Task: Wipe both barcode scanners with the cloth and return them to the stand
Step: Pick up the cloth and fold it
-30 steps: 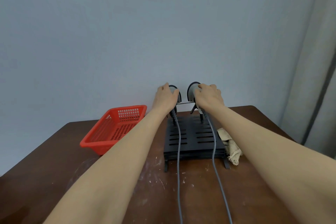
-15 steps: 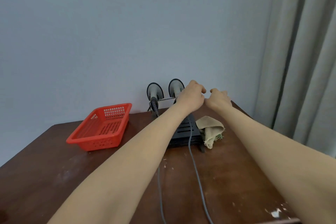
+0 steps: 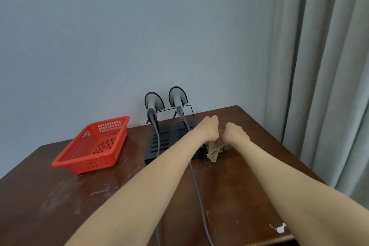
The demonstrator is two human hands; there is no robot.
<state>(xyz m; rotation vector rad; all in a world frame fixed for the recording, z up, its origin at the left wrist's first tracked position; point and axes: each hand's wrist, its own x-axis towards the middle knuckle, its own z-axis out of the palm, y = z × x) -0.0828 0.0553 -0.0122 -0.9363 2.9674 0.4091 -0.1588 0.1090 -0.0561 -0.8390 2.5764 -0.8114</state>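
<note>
On the brown surface [image 3: 60, 195] the black stand [image 3: 165, 142] held the left scanner [image 3: 153, 100] and right scanner [image 3: 177, 96] upright, while the left hand [image 3: 209, 129] and right hand [image 3: 235, 136], each grip hidden and impossible to tell, met over the beige cloth [image 3: 214, 152] just beside the stand.

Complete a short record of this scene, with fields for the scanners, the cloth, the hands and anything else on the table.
Scanners: left scanner and right scanner both sit in the black stand, cables trailing toward the camera.
Cloth: beige cloth bunched just right of the stand, on the table.
Hands: left hand and right hand both curled at the cloth; grip hidden.
Other: red basket left of the stand.
</note>
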